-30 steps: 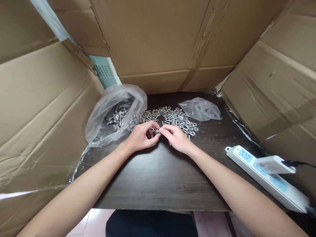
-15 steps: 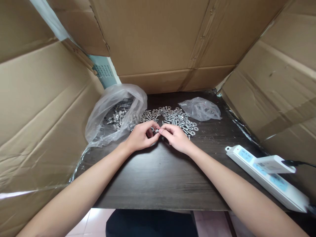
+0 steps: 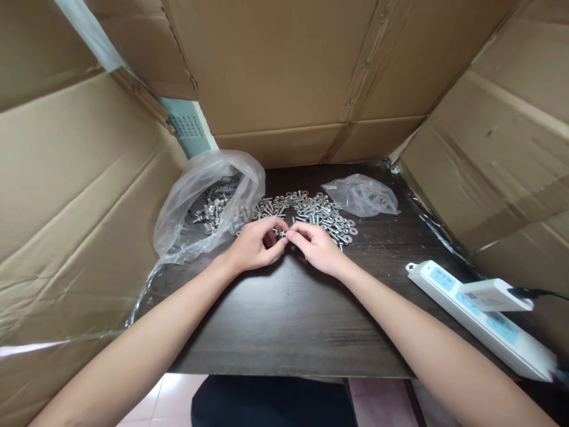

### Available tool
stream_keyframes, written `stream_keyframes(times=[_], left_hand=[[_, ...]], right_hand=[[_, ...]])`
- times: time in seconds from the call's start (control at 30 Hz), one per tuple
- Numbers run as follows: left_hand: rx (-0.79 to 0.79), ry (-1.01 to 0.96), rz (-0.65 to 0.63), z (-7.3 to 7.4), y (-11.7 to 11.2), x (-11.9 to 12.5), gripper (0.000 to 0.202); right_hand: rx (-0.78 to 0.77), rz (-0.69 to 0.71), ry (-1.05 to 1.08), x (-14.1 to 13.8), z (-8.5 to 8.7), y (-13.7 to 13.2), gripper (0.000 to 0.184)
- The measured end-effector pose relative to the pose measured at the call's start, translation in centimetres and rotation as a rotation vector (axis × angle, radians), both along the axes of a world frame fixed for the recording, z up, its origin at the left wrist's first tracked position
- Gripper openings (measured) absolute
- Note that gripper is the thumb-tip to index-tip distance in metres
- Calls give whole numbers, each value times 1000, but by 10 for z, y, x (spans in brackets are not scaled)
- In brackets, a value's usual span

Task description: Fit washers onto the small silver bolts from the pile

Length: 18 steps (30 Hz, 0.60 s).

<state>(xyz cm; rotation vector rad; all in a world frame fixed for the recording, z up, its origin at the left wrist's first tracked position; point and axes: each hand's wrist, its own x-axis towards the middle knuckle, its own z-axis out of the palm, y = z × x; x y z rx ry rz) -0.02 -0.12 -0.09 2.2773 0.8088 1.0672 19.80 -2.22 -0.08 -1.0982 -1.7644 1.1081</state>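
Note:
Between the fingertips of both hands is a small silver bolt [image 3: 283, 233], with what looks like a washer or nut on it. My left hand [image 3: 258, 244] pinches one end with thumb and forefinger. My right hand [image 3: 315, 246] is closed on the other end, its thumb and fingertips meeting my left ones. Just behind the hands lies a loose pile of bolts, nuts and flat washers [image 3: 317, 212]. To the left, an open clear plastic bag [image 3: 178, 222] holds more bolt pieces [image 3: 213, 210].
A crumpled clear bag [image 3: 362, 196] lies behind and right of the pile. At the right edge sits a white power strip [image 3: 480, 320] with a plugged-in adapter [image 3: 495, 295] and black cable. Cardboard walls [image 3: 284, 71] enclose the dark table [image 3: 284, 320] on three sides.
Both hands stay in almost the same place, still pinching the bolt. Only a very slight shift of the fingers and the view shows.

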Motion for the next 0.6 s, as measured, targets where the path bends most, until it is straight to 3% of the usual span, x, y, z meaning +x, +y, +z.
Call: stream_keyframes(times=[0.6], left_hand=[[8, 12, 3, 0, 0, 0, 11]], right_hand=[[-10, 0, 10, 0, 0, 1, 32]])
